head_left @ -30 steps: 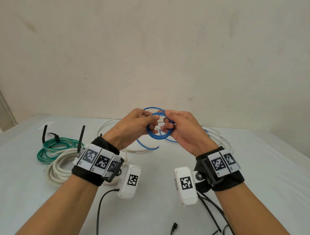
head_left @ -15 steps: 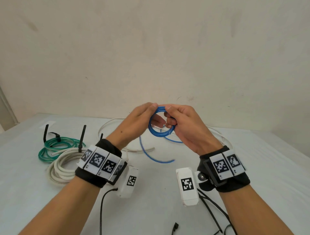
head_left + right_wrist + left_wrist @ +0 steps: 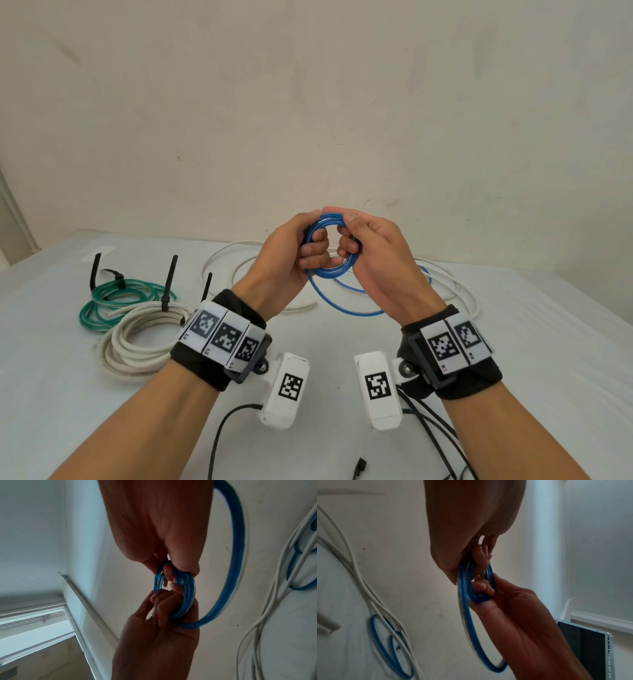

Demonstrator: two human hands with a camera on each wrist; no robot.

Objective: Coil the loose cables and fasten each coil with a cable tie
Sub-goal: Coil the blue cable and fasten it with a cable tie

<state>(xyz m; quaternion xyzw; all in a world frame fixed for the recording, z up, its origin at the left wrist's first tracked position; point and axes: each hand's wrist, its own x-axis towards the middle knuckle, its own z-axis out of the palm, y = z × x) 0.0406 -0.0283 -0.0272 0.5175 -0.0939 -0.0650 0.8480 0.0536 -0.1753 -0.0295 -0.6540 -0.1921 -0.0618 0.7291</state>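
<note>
While both hands grip, blue coil [image 3: 328,271] encircles fingers [image 3: 317,237]

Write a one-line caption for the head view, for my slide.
Both hands, left and right, hold a blue cable coil above the table.

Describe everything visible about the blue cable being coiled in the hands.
The blue cable is thin, glossy and looks like translucent plastic sheathing. Part of it is wound into a small round coil of several turns, held upright in the air above the table. The left hand grips the coil's left side, the right hand its right, fingers hooked through the centre. One wider loose loop hangs below the coil, and the rest trails onto the table, crossing the loose white cable. No cable tie is on it yet.
</note>
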